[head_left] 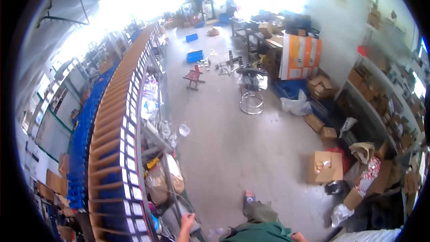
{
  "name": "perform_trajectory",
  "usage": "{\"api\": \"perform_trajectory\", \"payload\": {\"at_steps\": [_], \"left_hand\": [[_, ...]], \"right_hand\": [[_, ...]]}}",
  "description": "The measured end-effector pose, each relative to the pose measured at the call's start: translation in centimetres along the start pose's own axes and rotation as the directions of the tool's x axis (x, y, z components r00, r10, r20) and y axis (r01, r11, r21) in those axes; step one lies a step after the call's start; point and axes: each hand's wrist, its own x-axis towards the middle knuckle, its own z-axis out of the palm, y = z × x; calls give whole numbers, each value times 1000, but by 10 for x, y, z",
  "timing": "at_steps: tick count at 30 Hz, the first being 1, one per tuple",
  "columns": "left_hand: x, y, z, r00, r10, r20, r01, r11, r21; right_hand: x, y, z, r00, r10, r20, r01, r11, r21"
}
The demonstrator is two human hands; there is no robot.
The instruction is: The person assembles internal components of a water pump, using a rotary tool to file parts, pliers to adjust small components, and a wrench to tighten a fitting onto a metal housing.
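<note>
My left hand point(187, 220) hangs at the lower edge, left of my green top point(262, 233). Its fingers are curled in, and nothing shows in them. It is nearest to the cluttered lower shelf beside the long rack point(117, 150), apart from the rack itself. Only a small part of my right hand point(298, 236) shows at the bottom edge, right of my top; its fingers are hidden. One of my shoes point(249, 195) is on the grey floor ahead of my body.
Blue bins with white labels line the rack on my left. On the right are a cardboard box point(325, 167), crumpled plastic bags and shelves of cartons point(363, 85). Ahead stand a round metal stool point(251, 102), a small red folding stool point(193, 77) and a blue tray point(195, 56).
</note>
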Motion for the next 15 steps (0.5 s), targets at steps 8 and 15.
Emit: {"api": "perform_trajectory", "payload": {"at_steps": [8,15], "left_hand": [[144,97,41,843,-538,-2,500,784,-368],[388,110,18,874,-33,485,-325,702,634]], "right_hand": [[217,-477,-258,929,-317,-189,254,921,-295],[353,-841,-374,827,-414,-380,457,889,28]]}}
